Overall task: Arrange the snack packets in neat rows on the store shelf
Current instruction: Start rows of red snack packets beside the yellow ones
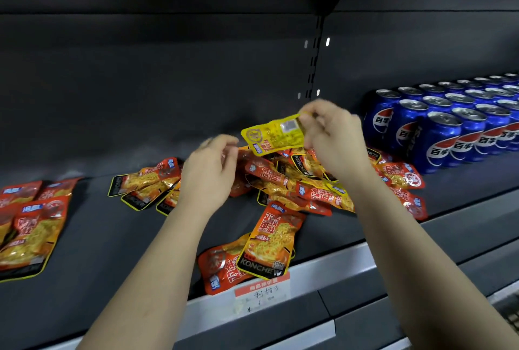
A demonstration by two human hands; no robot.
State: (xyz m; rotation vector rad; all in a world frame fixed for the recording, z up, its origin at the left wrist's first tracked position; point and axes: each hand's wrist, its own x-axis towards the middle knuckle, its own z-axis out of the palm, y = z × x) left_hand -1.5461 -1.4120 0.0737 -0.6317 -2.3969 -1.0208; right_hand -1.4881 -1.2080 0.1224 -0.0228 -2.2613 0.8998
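Pinching yellow packet (273, 134) by one corner, right hand (334, 141); left hand (209, 172) loose, empty. Thin grip, I could drop it into the pile (283, 181). My forearm may knock the near-edge packet (271, 245) off the shelf (112, 237).

the price tag (261, 292) is white with a red top band, on a dark grey shelf (112, 237). above the tag, the yellow packet (273, 136) carries fine dark print; the heap of packets (280, 181) is orange-red with black bands. right of the tag, the cans (443, 136) are blue with red-white marks.
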